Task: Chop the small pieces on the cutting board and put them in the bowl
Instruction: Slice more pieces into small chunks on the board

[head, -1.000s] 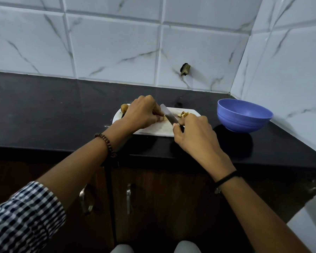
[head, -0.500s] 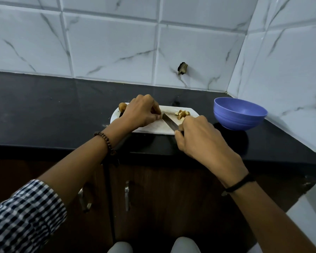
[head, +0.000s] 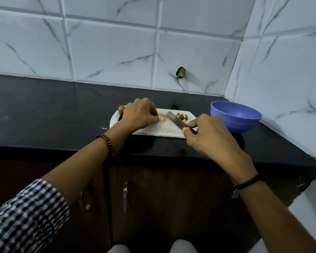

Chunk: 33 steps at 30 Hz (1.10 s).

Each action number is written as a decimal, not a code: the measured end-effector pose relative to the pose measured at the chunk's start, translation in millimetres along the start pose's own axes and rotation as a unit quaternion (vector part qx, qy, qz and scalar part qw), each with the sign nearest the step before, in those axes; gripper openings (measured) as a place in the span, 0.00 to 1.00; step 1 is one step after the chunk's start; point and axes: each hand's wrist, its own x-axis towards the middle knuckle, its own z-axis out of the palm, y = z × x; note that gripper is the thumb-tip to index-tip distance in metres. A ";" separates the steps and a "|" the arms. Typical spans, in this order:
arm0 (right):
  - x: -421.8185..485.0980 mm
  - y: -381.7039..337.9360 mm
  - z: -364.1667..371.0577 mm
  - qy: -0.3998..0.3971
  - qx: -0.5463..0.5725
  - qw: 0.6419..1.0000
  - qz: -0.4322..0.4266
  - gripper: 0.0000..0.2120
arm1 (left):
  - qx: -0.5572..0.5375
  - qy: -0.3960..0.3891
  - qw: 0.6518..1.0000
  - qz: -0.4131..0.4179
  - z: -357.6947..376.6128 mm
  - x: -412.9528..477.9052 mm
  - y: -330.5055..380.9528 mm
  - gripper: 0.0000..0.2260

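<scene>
Right hand (head: pixel 208 136) grips knife (head: pixel 175 120); left hand (head: pixel 139 114) pinches piece (head: pixel 162 119).

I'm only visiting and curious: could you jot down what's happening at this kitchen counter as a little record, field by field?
place: black counter, tiled wall behind
board: white cutting board on the counter
steadying: left hand, fingers curled on a pale piece
cutting: right hand grips the knife, blade angled over the board
chopped: chopped pile at the board's far right
uncut: brown piece at the board's left end
container: blue bowl right of the board, no pieces visible inside
</scene>
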 end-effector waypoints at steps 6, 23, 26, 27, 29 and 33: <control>2.1 -6.3 17.2 -0.033 0.032 0.999 -0.023 0.12 | -0.125 -0.005 0.991 -0.035 -0.3 3.0 -14.1 0.09; 10.8 6.0 25.2 0.024 0.067 0.997 0.002 0.14 | -0.077 -0.009 0.996 0.044 19.6 10.8 -6.0 0.08; 12.8 -0.6 26.3 0.021 0.065 0.998 0.006 0.15 | -0.076 -0.010 0.997 0.030 18.1 13.5 -7.1 0.07; 13.8 -2.9 26.8 0.021 0.060 0.998 0.003 0.15 | -0.068 -0.005 0.997 0.028 18.6 14.6 -7.3 0.06; 16.5 -7.7 27.5 0.019 0.040 0.999 -0.002 0.16 | -0.050 0.002 0.998 0.030 19.0 16.0 -5.9 0.06; 21.1 -13.0 26.1 -0.007 0.004 1.000 -0.002 0.13 | -0.019 0.006 0.999 0.035 17.5 19.3 -3.3 0.06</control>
